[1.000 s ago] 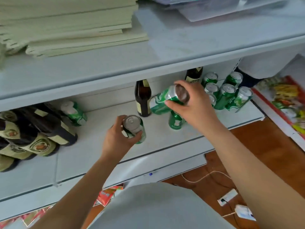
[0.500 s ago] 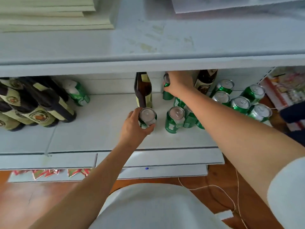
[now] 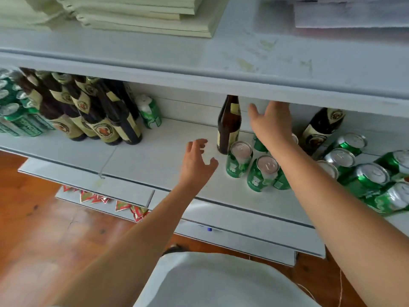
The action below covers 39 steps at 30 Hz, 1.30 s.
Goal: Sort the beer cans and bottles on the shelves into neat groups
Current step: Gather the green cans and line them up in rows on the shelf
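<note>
On the shelf (image 3: 155,151), bare room between left hand (image 3: 197,161), fingers spread empty, and front edge.

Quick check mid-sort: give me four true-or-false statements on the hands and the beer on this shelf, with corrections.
1. The left hand grips a green can. False: it is open and holds nothing.
2. The right hand is open, reaching in beside the brown bottle. True.
3. The brown bottle lies on its side. False: it stands upright.
4. A lone green can stands by the bottle group at the left. True.
</note>
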Tool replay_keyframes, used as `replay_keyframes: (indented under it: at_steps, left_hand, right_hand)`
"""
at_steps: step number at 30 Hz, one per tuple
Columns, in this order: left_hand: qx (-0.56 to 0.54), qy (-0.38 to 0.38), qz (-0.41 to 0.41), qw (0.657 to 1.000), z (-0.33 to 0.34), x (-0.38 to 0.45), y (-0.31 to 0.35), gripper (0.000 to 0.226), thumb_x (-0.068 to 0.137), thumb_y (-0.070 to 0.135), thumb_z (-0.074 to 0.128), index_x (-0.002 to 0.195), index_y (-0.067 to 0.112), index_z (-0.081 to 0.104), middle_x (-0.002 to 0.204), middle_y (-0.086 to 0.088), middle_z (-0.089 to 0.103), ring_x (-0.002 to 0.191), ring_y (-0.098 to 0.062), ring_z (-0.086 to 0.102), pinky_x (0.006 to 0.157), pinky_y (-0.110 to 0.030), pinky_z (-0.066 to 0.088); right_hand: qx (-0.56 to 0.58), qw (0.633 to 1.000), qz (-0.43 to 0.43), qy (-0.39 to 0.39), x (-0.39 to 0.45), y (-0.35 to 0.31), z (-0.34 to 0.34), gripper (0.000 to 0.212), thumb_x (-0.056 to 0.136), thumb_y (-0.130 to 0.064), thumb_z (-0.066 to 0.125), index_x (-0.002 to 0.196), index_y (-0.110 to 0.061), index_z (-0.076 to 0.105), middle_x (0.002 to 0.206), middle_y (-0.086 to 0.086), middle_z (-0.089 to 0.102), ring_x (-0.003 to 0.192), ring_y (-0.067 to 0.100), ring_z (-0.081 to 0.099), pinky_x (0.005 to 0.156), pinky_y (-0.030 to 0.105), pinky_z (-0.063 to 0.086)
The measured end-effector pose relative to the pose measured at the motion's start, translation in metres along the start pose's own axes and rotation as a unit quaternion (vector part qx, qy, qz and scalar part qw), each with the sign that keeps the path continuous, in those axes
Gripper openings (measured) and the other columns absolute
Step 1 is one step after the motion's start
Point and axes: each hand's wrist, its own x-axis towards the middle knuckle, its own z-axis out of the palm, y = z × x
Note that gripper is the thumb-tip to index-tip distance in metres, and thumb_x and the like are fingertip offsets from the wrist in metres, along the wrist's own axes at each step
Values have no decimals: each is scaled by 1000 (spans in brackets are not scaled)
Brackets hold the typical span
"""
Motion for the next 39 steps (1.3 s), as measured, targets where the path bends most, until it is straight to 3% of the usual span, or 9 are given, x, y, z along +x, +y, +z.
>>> replay_keyframes:
  at_steps: [2,5,11,14,18,23,29,35,39]
  left_hand:
    - [30,82,-44,995,-31,21,-14,51,87,22,69,132,10,49,129,-8,48,108,-23,55,94,-37,50]
    - [91,132,-88,983,-73,68,-28,62,89,27,67,139,3,39,137,-14,39,120,-29,47,102,-35,40]
    - [294,114,-76,946,-101,157,-47,77,91,37,64,147,1,26,153,-23,22,142,-39,23,115,-44,30]
    - [366,58,-86,925,-95,188,-66,75,90,42,64,146,6,28,154,-28,17,139,-49,25,108,-51,36]
    - [423,47,-30,904,-100,197,-75,54,86,14,67,134,10,41,141,-31,30,125,-52,37,95,-52,46]
    - [247,-36,58,967,-127,148,-31,78,71,30,87,134,18,44,133,-15,47,118,-40,51,95,-53,49]
    - [48,-172,234,955,-134,38,61,76,61,41,88,125,24,51,118,12,57,97,4,58,80,-9,48]
    - [-88,-311,279,904,-63,-11,118,77,68,43,84,135,26,49,123,12,59,108,1,59,84,-18,54]
    - [-140,-155,248,946,-28,0,113,38,86,45,65,122,36,57,117,7,53,105,-19,60,91,-41,55]
  right_hand:
    - [58,997,-27,31,-9,-21,12,38,95,-29,62,112,4,58,81,-12,40,88,11,41,76,16,31]
    - [58,998,-25,5,-3,-33,44,57,87,-43,69,117,3,51,103,2,45,101,14,45,85,21,33]
    - [55,998,23,22,0,-25,90,99,81,-51,72,152,-3,20,141,16,40,129,27,44,107,33,36]
    - [35,997,35,62,-18,-14,96,95,87,-49,66,153,-1,17,147,18,35,136,28,38,111,31,30]
    - [18,982,27,188,-53,-7,93,67,96,-37,55,144,4,35,139,21,45,128,30,44,106,27,31]
    - [72,981,-33,178,-88,-22,81,43,91,-15,61,130,-1,52,122,13,55,110,17,56,92,29,49]
    - [50,994,-67,-65,-125,-23,55,102,78,-54,73,155,-15,18,155,5,30,141,17,32,113,34,35]
    - [119,986,66,96,-158,30,-3,74,74,-44,80,133,-21,44,121,-4,59,109,10,58,86,24,51]
    - [79,955,175,229,-180,99,-25,74,68,-54,77,126,-18,50,113,-2,52,106,17,52,91,29,48]
